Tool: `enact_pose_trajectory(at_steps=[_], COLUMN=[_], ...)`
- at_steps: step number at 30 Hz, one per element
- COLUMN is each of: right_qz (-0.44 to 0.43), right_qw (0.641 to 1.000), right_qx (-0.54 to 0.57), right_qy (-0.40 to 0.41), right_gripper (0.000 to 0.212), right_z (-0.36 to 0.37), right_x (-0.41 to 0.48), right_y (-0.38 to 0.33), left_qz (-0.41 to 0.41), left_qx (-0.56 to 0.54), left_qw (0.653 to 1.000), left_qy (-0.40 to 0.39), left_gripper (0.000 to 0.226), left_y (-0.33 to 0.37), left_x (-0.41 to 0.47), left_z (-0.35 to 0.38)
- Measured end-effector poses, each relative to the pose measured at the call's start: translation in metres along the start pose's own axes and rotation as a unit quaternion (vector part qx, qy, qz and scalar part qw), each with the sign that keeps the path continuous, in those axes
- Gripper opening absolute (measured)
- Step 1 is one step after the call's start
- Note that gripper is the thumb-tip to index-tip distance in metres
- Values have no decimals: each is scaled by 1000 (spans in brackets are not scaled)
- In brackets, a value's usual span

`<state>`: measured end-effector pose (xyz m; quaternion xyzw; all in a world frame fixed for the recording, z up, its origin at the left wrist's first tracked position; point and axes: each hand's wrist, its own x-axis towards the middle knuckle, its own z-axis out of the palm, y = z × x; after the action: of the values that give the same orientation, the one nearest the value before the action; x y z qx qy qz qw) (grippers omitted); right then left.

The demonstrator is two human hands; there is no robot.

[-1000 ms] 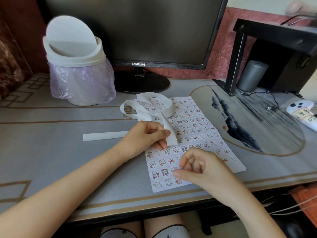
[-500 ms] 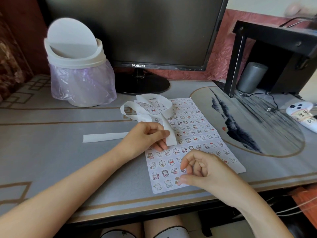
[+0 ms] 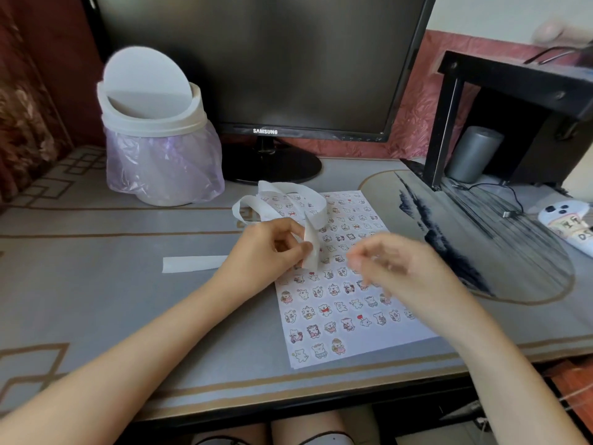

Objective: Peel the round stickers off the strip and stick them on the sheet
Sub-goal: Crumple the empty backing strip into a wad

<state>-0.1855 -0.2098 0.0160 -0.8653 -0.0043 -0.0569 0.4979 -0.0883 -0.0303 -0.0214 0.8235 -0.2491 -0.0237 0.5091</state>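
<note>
Looking down from the near edge, we see bare knees [image 3: 288, 431] under the grey surface [image 3: 96, 300], with both forearms reaching in over it. The sheet [image 3: 385, 340] lies flat just past the front border. Its long axis runs from near to far, and the far end leans a little left, toward the monitor [image 3: 256, 59]. Rows of small round stickers [image 3: 325, 310] fill most of it, and the near right part is bare.

The right forearm crosses the sheet's near right corner. The right hand [image 3: 401, 268] is above the sheet's middle and hides the stickers there. It is blurred, with its fingers curled and thumb and forefinger close, so we cannot tell whether it holds anything.

The left hand [image 3: 272, 252] covers the sheet's left edge and pinches the strip [image 3: 311, 252] between thumb and fingers. The held end stands nearly upright, its tip touching the sheet. Farther on, the strip curls into loose loops over the sheet's far left corner and covers stickers there.

Left of that hand, a short white paper piece [image 3: 192, 264] lies flat, lengthwise left to right. To the right lies an oval ink-painted mat [image 3: 481, 252] and, beyond it, a white remote [image 3: 568, 223] and a cable [image 3: 500, 194]. Farther back are a swing-lid bin [image 3: 154, 136] lined with a purple bag, the monitor on its round foot, and a black stand [image 3: 513, 78] over a grey cylinder [image 3: 475, 154].
</note>
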Motion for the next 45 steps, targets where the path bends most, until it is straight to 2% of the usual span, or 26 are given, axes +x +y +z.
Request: enact_pose_trajectory(at_steps=[3, 5, 7, 10, 12, 15, 17, 19, 22, 25, 29, 35, 39, 42, 45], right_qz=[-23, -47, -61, -63, -55, -49, -46, -36, -26, -25, -25, -49, -89, -109, -116], right_qw=[996, 991, 985, 977, 977, 987, 991, 994, 997, 995, 992, 987, 978, 977, 977], right_qx=[-84, -122, -158, -194, -194, -136, -109, -71, 9, 64, 107, 153, 184, 178, 175], right_qy=[33, 11, -34, -68, -74, -72, -64, -73, -76, -67, -61, -7, 45, 46, 45], right_gripper=[30, 49, 56, 48, 40, 26, 22, 27, 30, 25, 24, 23, 25, 24, 18], right_z=[0, 7, 21, 42, 53, 62, 65, 67, 69, 69, 72, 74, 77, 81, 83], right_x=[35, 63, 87, 109, 114, 115, 114, 113, 112, 111, 112, 114, 117, 117, 117], right_y=[-9, -9, -3, 6, 7, 10, 14, 14, 14, 12, 9, 9, 5, 1, 2], left_qz=[16, 23, 19, 47, 59, 42, 21, 12, 19, -10, 8, 7, 9, 4, 6], left_qx=[79, 133, 171, 215, 207, 198, 156, 107, 97, 130, 126, 115, 45, 16, 31], left_qw=[996, 988, 981, 966, 965, 967, 977, 987, 991, 990, 987, 987, 992, 991, 989], left_qy=[45, 69, 92, 137, 149, 154, 145, 123, 86, 60, 100, 116, 121, 136, 146], left_gripper=[5, 9, 10, 7, 8, 17, 31, 49, 71, 63, 35, 30, 33, 42, 41], left_y=[-2, -4, -7, -17, -25, -36, -40, -39, -34, -34, -36, -32, -22, -23, -24], left_x=[2, 3, 5, 9, 13, 16, 16, 17, 16, 16, 16, 16, 16, 14, 16], left_z=[-7, -10, -14, -18, -18, -15, -14, -15, -16, -16, -19, -23, -24, -19, -19])
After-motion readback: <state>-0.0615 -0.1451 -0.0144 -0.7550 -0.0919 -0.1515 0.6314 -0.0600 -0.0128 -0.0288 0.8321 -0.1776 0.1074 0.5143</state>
